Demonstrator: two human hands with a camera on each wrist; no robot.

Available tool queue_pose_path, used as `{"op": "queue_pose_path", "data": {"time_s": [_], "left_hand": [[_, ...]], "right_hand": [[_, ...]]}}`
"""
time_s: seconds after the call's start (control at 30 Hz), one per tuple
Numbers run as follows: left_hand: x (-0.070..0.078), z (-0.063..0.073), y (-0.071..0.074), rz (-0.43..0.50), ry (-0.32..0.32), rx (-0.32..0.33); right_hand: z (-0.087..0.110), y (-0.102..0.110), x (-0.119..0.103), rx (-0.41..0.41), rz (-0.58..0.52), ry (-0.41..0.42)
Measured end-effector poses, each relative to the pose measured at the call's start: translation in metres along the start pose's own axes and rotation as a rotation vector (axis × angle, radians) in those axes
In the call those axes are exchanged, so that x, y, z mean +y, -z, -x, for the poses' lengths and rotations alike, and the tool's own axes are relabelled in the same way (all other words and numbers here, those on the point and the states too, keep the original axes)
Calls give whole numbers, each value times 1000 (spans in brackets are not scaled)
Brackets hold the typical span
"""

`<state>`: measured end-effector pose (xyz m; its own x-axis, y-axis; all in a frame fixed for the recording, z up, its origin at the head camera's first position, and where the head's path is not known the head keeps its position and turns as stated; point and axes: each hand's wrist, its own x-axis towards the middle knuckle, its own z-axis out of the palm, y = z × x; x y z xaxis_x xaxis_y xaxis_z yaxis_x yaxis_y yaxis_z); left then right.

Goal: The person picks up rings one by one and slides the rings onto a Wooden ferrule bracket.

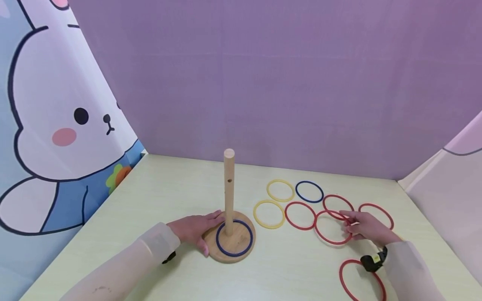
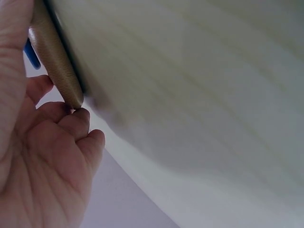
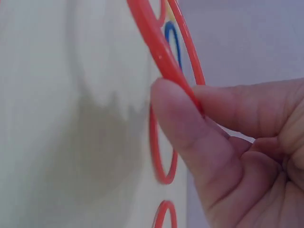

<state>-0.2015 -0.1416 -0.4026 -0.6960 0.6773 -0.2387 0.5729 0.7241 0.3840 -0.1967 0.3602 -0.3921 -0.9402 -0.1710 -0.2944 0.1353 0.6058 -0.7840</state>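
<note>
A round wooden base (image 1: 236, 242) carries an upright wooden peg (image 1: 229, 188) with a small dark hole in its side. One blue ring (image 1: 234, 255) lies on this base, around the foot of the peg. My left hand (image 1: 193, 230) grips the base's left edge, and the left wrist view has fingertips curled at the wooden rim (image 2: 59, 61). On the right, my right hand (image 1: 367, 226) pinches a red ring (image 1: 333, 243) between thumb and fingers. Seen from the right wrist, this ring (image 3: 159, 50) is raised above the table, its far part cut off by the frame.
Two yellow rings (image 1: 269, 202) and another blue ring (image 1: 309, 182) lie right of the base. Several red rings (image 1: 300, 203) are spread around my right hand, one of them (image 1: 341, 276) near the front under my forearm. A purple cloth wall (image 1: 263, 104) rises behind the table.
</note>
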Motion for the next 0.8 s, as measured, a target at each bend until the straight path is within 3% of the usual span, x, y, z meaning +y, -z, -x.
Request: {"op": "queue_pose_path", "data": {"time_s": [0.13, 0.43, 0.8], "left_hand": [[0, 1, 1, -4, 9, 5], [-3, -2, -5, -29, 17, 4], [-4, -6, -4, -36, 7, 3]], "right_hand": [[5, -1, -10, -52, -62, 36], [14, -3, -30, -268, -156, 149], [13, -12, -57, -345, -172, 210]]}}
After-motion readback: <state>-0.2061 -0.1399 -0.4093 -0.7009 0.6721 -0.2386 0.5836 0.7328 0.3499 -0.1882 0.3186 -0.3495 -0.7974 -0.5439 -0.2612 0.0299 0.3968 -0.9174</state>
